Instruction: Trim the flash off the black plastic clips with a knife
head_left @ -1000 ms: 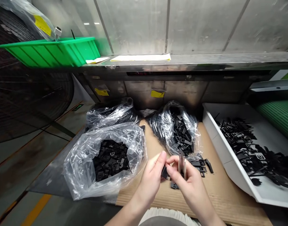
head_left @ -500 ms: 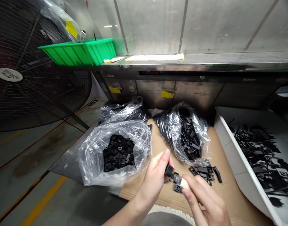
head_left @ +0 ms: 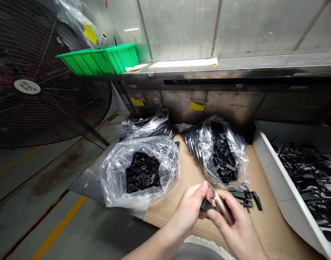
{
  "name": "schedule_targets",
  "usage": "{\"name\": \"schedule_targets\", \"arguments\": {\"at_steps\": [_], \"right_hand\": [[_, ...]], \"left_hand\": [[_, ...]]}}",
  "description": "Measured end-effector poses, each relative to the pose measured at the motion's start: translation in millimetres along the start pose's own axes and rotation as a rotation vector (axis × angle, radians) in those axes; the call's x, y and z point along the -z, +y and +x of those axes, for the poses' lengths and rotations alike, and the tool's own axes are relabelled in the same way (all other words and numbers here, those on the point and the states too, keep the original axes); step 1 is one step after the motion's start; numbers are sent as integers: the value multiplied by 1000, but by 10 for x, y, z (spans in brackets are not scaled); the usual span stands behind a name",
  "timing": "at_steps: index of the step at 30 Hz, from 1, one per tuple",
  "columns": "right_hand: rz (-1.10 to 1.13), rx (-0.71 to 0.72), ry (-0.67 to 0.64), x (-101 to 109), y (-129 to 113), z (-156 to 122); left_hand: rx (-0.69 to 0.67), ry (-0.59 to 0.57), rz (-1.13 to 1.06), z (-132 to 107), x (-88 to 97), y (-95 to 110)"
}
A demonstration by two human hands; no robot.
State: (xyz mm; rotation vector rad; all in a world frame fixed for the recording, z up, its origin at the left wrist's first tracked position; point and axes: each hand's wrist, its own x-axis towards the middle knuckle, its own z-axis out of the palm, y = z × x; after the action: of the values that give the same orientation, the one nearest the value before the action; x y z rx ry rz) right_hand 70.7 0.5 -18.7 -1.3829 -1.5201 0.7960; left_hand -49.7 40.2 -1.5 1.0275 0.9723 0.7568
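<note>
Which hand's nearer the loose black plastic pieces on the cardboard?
Right hand: it sits just below and left of the loose black plastic pieces on the cardboard. Left hand is farther off, on the right hand's far side.

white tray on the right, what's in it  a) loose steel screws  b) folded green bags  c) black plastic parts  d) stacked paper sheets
C: the white tray holds a loose heap of flat black plastic parts.
</note>
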Motion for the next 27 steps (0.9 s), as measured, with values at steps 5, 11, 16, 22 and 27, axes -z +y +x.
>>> {"name": "schedule_targets", "arguments": {"at_steps": [5, 11, 16, 22, 27], "right_hand": [[41, -249, -31, -13, 11, 42], [-299, -349, -63, 130, 632, -218], [-455, -466, -92, -83, 1116, -381], [-451, -409, -116, -237, 1172, -360], [-298, -277, -90, -151, 820, -260]], "left_hand": [[10, 53, 242, -68, 280, 67], [-113, 634, 661, 25, 1546, 68], [-155, 698, 842, 143, 1894, -155], [-264, 499, 833, 28, 1282, -69], [-154, 71, 701, -12, 753, -93]]}}
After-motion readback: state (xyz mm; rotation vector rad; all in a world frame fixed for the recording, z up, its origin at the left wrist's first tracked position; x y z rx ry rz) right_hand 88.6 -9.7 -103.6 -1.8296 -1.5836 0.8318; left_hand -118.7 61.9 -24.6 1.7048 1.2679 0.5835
